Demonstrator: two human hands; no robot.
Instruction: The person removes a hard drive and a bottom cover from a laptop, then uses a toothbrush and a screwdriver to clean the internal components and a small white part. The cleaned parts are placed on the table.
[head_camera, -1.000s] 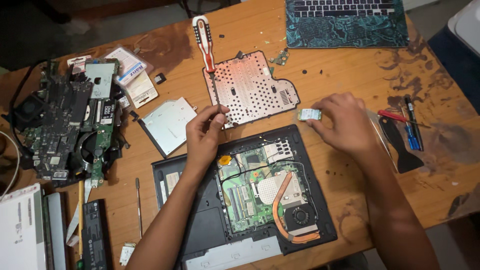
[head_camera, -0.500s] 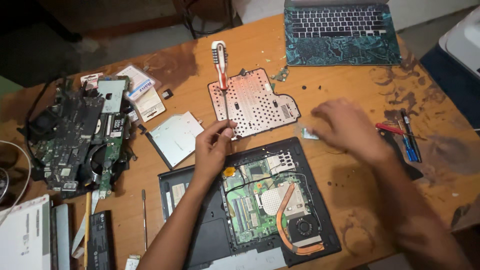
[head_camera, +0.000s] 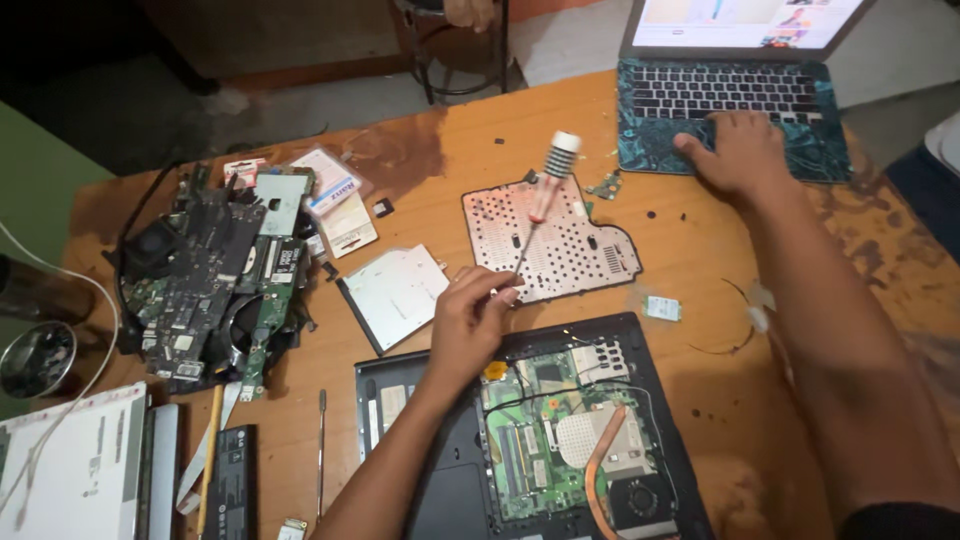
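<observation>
Screwdriver (head_camera: 540, 205) with a red-and-white handle lies slanted over the perforated metal cover (head_camera: 560, 245) on the counter (head_camera: 700, 390), its tip pinched in the left hand's (head_camera: 470, 325) closed grip. The right hand (head_camera: 740, 150) rests flat, fingers apart, on the open laptop's (head_camera: 725, 100) palm rest.

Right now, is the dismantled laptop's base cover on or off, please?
Off: the perforated cover lies on the table beside the opened laptop, whose circuit board shows.

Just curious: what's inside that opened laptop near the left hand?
Inside the opened laptop show a green circuit board, a copper pipe and a fan. The left hand and forearm cover part of its left side.
</observation>
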